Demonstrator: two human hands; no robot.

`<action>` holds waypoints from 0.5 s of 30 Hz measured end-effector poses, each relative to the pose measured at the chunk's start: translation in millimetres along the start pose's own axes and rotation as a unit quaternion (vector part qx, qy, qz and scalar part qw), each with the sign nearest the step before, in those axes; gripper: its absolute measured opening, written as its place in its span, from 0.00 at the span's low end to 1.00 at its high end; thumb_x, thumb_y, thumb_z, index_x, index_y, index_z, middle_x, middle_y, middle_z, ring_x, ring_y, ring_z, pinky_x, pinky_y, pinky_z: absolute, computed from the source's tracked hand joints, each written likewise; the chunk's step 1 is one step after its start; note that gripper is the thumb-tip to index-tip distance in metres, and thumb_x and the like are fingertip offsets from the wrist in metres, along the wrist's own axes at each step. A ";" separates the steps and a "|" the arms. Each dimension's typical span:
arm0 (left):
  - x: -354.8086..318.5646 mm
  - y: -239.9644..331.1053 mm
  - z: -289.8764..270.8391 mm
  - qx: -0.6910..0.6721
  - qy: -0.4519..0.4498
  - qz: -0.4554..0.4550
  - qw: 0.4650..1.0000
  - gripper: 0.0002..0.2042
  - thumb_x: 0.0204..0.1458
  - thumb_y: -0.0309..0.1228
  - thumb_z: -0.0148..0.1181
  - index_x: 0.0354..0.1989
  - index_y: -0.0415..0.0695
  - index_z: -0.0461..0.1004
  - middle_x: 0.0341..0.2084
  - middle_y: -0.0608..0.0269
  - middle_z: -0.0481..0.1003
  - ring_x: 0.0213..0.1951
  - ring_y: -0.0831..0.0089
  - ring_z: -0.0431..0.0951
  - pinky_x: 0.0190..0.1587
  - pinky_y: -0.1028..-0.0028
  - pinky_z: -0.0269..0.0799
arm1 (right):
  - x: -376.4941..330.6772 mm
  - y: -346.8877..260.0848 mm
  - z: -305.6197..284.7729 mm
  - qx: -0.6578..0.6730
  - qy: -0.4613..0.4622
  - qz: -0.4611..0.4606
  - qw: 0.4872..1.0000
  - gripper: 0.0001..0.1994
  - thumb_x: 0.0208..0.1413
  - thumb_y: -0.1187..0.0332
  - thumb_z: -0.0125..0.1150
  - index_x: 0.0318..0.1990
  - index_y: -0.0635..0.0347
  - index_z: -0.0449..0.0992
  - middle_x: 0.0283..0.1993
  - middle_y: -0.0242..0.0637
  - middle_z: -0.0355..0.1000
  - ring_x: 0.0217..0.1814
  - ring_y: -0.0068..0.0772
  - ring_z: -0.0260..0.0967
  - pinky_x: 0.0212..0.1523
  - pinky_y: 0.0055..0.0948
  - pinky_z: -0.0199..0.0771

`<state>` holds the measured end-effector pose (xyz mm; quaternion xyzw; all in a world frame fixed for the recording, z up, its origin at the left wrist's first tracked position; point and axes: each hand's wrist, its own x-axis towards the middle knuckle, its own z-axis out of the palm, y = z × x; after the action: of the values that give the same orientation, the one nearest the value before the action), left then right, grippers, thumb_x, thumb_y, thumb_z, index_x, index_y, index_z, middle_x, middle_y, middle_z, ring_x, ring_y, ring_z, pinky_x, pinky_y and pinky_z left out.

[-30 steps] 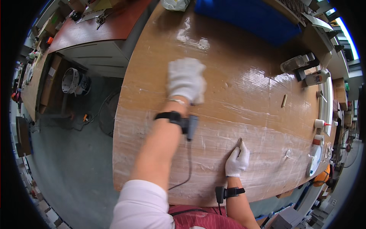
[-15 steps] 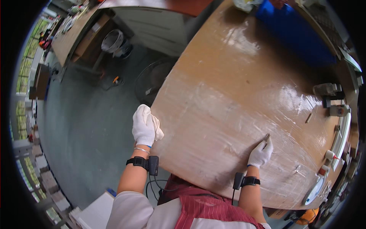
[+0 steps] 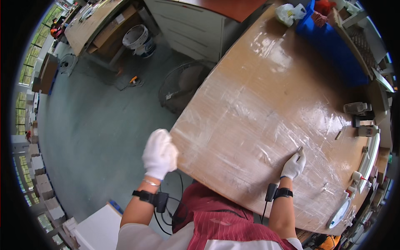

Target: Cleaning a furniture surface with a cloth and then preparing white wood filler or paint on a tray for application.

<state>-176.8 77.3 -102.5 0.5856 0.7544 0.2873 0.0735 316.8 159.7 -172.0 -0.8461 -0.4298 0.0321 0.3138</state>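
My left hand (image 3: 156,152), in a white knit glove, is closed just off the left corner of the large brown tabletop (image 3: 237,141). It is shut on a cream cloth (image 3: 171,155), mostly hidden by the fingers and somewhat blurred. My right hand (image 3: 294,165), also gloved, rests low over the tabletop with its fingers pinched together. A short, narrow, greyish piece (image 3: 300,148) pokes out past the fingertips; its kind is too small to make out. Shiny clear film with streaks and wrinkles covers the tabletop beneath that hand.
Bottles (image 3: 357,108), a glue bottle with a red tip (image 3: 359,176) and a round white-and-blue dish (image 3: 339,213) line the table's right side. A blue bin (image 3: 329,50) stands far right. On the floor at left are a black fan (image 3: 183,85) and a white bucket (image 3: 137,38).
The whole view has shifted. My left hand has turned and looks larger, with less of the cloth showing. My right hand appears slightly farther right, still pinching the small piece.
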 end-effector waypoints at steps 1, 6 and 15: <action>30.6 20.6 19.1 0.076 -0.015 0.141 0.987 0.14 0.51 0.33 0.62 0.47 0.48 0.75 0.50 0.55 0.75 0.52 0.53 0.75 0.55 0.55 0.71 | -3.1 0.7 5.4 0.018 0.000 -0.012 1.000 0.15 0.65 0.72 0.54 0.57 0.66 0.78 0.57 0.51 0.77 0.59 0.46 0.75 0.61 0.38 0.72; 103.1 85.5 62.5 0.102 -0.066 0.045 0.992 0.10 0.49 0.32 0.61 0.40 0.47 0.72 0.40 0.56 0.70 0.45 0.52 0.71 0.48 0.56 0.68 | -21.1 -101.1 45.7 0.057 -0.056 -0.215 0.973 0.14 0.61 0.74 0.60 0.54 0.62 0.81 0.49 0.48 0.80 0.51 0.48 0.77 0.54 0.41 0.77; 125.7 87.1 74.7 0.004 -0.073 0.000 0.997 0.12 0.49 0.33 0.62 0.42 0.45 0.73 0.40 0.53 0.72 0.43 0.47 0.74 0.43 0.54 0.72 | 15.0 -271.5 163.2 -0.021 -0.111 -0.259 0.959 0.14 0.60 0.66 0.59 0.53 0.47 0.79 0.38 0.42 0.77 0.39 0.48 0.78 0.36 0.45 0.78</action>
<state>-108.3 232.6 -90.5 0.6050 0.7484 0.2409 0.1258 81.4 370.7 -147.8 -0.7030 -0.6671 0.0344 0.2440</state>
